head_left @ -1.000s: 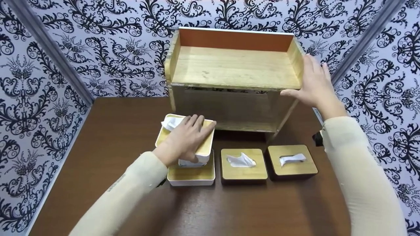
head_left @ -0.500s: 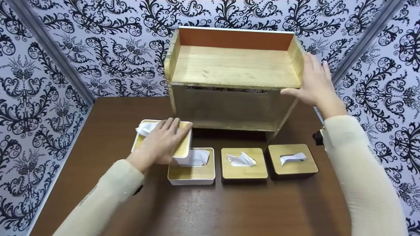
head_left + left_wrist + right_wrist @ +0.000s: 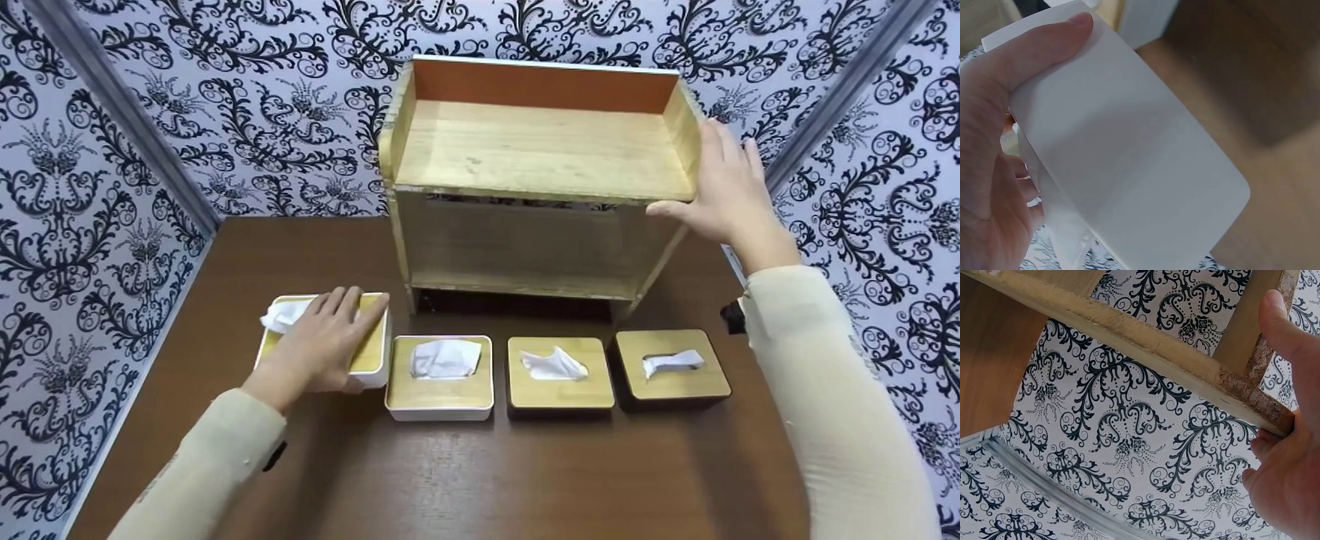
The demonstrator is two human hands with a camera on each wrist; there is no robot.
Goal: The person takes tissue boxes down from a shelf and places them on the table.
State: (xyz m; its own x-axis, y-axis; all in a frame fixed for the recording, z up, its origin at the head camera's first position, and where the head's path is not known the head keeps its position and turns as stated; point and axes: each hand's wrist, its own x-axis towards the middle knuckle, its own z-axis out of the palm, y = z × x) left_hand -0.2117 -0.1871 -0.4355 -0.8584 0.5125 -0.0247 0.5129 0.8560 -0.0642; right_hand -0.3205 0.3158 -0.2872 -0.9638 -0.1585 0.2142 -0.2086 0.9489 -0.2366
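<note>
My left hand (image 3: pixel 319 345) grips a white tissue box (image 3: pixel 373 349) with a wooden lid, at the left end of a row of boxes. The fingers lie across its top, and in the left wrist view the thumb presses on its plain white side (image 3: pixel 1134 146). A white tissue (image 3: pixel 281 315) sticks out of the lid. My right hand (image 3: pixel 727 191) grips the right side of a two-tier wooden shelf (image 3: pixel 540 150), thumb on the front edge and fingers along the outer face. In the right wrist view the shelf's rough edge (image 3: pixel 1179 349) runs into the palm.
To the right of the held box stand another white tissue box (image 3: pixel 440 397) and two dark ones with wooden lids, the middle one (image 3: pixel 555 396) and the right one (image 3: pixel 679 386). All rest on the brown table (image 3: pixel 480 480), in front of the shelf. Patterned walls (image 3: pixel 300 97) enclose the back and sides.
My left hand has carried its tissue box left and toward me, from above the other white box to beside it, uncovering that box's tissue. The right hand stays on the shelf.
</note>
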